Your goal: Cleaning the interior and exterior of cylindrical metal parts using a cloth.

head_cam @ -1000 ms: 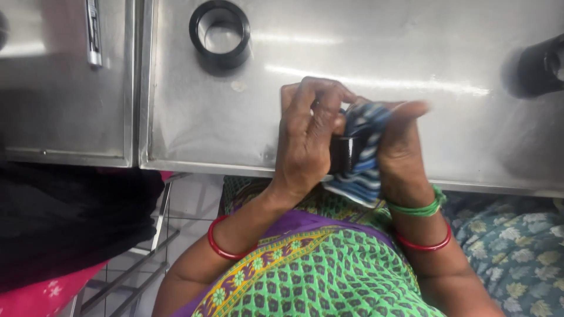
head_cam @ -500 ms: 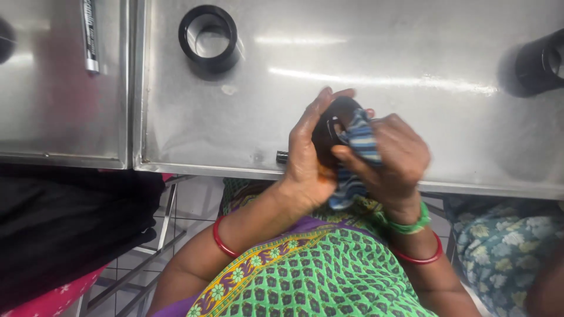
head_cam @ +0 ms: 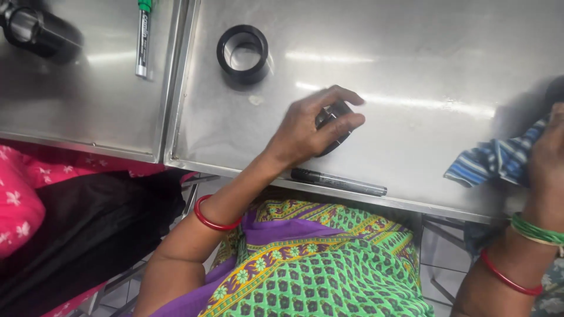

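My left hand (head_cam: 308,126) rests on the steel table (head_cam: 423,64), its fingers closed around a black ring-shaped part (head_cam: 335,128) that sits on the surface. My right hand (head_cam: 546,158) is at the far right edge of view, gripping a blue-and-white striped cloth (head_cam: 493,161) just above the table. The two hands are far apart. A black marker pen (head_cam: 339,182) lies on the table's front edge, just below my left hand.
Another black ring (head_cam: 242,53) stands at the back of the table. On the adjoining steel table to the left lie a green-capped marker (head_cam: 142,38) and a black cylinder (head_cam: 38,32). Pink and black fabric (head_cam: 76,217) sits lower left.
Both hands were together, rubbing the black ring with the cloth. Now they have parted: the left set the ring down on the table, the right carried the cloth away to the right.
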